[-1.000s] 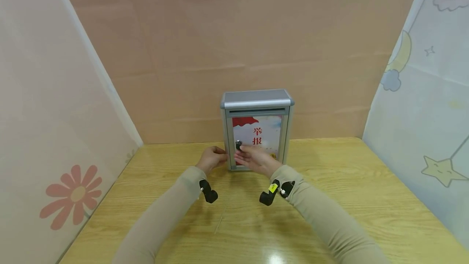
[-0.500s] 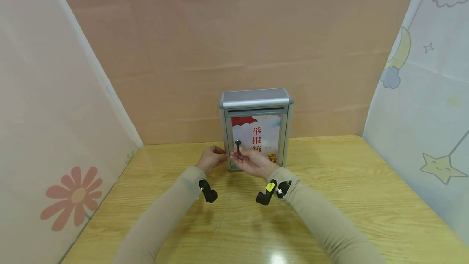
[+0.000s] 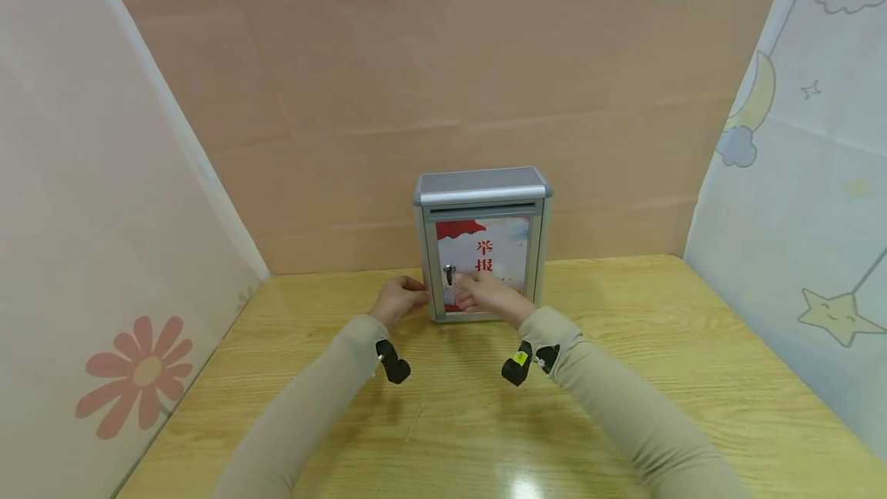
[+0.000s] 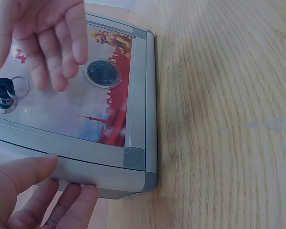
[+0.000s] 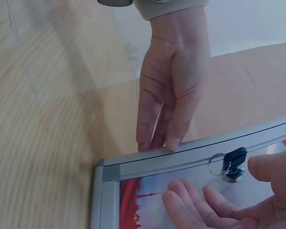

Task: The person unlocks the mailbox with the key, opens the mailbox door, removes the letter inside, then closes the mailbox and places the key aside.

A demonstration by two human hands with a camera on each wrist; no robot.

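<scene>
A grey metal letter box [image 3: 485, 192] stands upright on the table, with a slot under its lid and red characters on its front panel. A black-headed key [image 4: 2, 88] with a wire ring sits in the lock on the front panel. My left hand [image 3: 399, 300] touches the box's left side low down with its fingertips and thumb, the fingers fairly straight. Just right of the key is my right hand [image 3: 495, 297], apart from it, palm turned toward the left. In the right wrist view, a gap shows between the right thumb and the key [image 5: 235, 159].
The wood-grain table [image 3: 333, 437] has a thin pale streak [image 3: 414, 423] in front of the box. Behind the box hangs a plain tan backdrop [image 3: 333, 114]. Patterned sheets flank both sides. A round dark window [image 4: 103, 73] is set low in the panel.
My right hand turned the key's head, then let go of it and drew a little to the right. My left hand has stayed at the box's side.
</scene>
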